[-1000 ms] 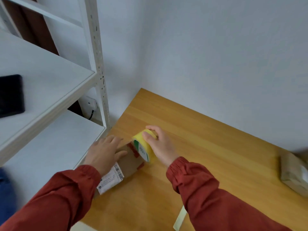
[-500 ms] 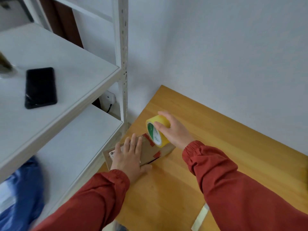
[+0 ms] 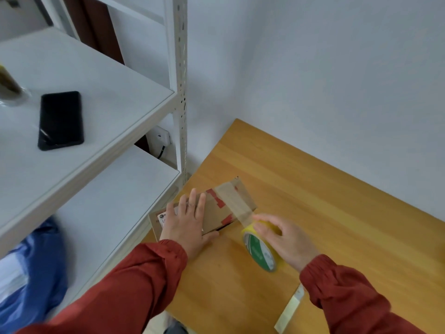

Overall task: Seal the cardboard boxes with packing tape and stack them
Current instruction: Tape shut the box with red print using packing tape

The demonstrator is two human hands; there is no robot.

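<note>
Bench [image 3: 325,201]: wood, beside white shelf [image 3: 108,97].
Left grip [image 3: 185,225]: flat on your box [image 3: 213,213].
Right grip [image 3: 291,239]: you hold tape roll [image 3: 260,251].

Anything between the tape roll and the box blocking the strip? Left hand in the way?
Nothing visible. The left hand lies flat on the cardboard box, beside the tape strip. The right hand grips the tape roll past the box's near edge.

1. Soft, even light is casting only faint shadows beneath the left hand [image 3: 185,222].
2. Blur is smearing the blue fabric [image 3: 36,273] at the lower left.
3. A small glint is showing on the phone [image 3: 60,119].
</note>
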